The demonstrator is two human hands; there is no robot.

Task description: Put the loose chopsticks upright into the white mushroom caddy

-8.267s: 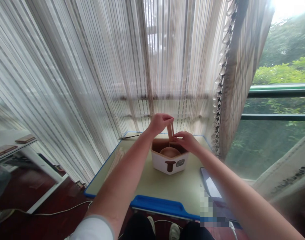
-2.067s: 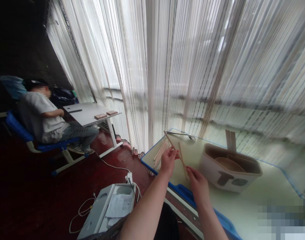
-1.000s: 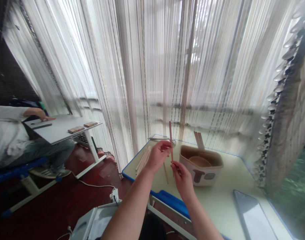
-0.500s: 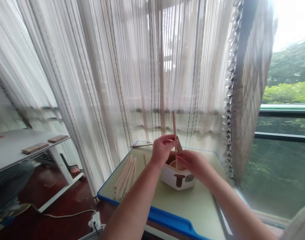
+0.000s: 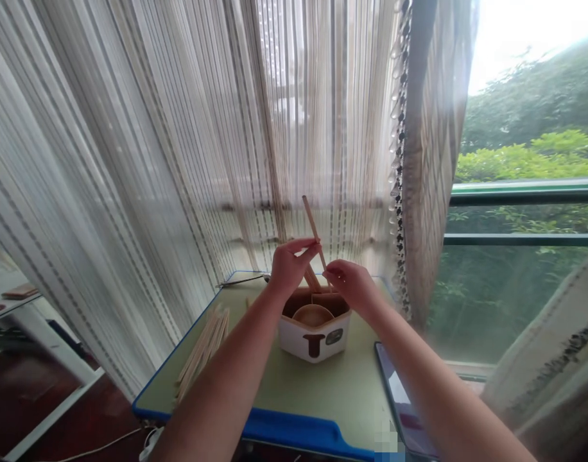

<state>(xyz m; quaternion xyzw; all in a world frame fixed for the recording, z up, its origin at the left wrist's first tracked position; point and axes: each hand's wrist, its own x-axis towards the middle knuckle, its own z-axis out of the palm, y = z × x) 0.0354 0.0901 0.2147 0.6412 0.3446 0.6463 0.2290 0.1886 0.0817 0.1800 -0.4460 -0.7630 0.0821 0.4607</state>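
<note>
A thin wooden stick (image 5: 311,217) slants up above a white box (image 5: 294,341) that has a brown inside and a brown print on its front. My left hand (image 5: 289,264) pinches the stick around its middle. Lower down, the fingers of my right hand (image 5: 350,282) are closed on the same stick. Behind the left fingers, more wooden sticks (image 5: 312,280) lean in the back of the box. A rounded brown piece (image 5: 313,315) sits inside the box near its front wall.
The box stands on a small table (image 5: 275,385) with a blue rim. Loose wooden sticks (image 5: 205,350) lie at its left, a dark thin tool (image 5: 241,281) at the back left, and a phone (image 5: 402,398) at the right. Striped curtains (image 5: 202,128) hang behind.
Both hands have risen a little with the stick, which now tilts to the left, and more of the box's inside shows. The view has turned right, bringing the phone into sight.
</note>
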